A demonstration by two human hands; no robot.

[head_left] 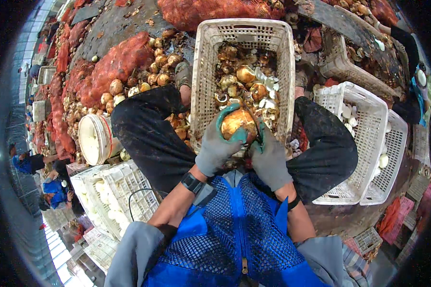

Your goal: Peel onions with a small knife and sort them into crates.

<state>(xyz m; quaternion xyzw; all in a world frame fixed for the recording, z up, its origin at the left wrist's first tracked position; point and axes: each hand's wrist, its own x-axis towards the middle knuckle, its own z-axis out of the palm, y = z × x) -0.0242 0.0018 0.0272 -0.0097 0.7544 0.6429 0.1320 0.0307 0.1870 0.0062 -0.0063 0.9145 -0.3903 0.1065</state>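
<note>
My left hand (217, 147), in a grey glove with green fingers, is closed round a large brown-skinned onion (237, 123). It holds the onion over the near end of a white plastic crate (195, 86) between my legs. Close against the onion's right side, my right hand (270, 160), gloved alike, is closed on a thin, dark, blade-like tool, mostly hidden by the fingers. Inside the crate lie loose brown onions (245, 74), dark skins and curved white onion scraps (268, 81).
White crates (374, 143) with peeled white onions stand at the right; another crate (131, 186) of them is at the left. A white bucket (93, 138) lies beside my left knee. Red mesh sacks (117, 62) and loose onions cover the far left. Other people (55, 186) sit nearby.
</note>
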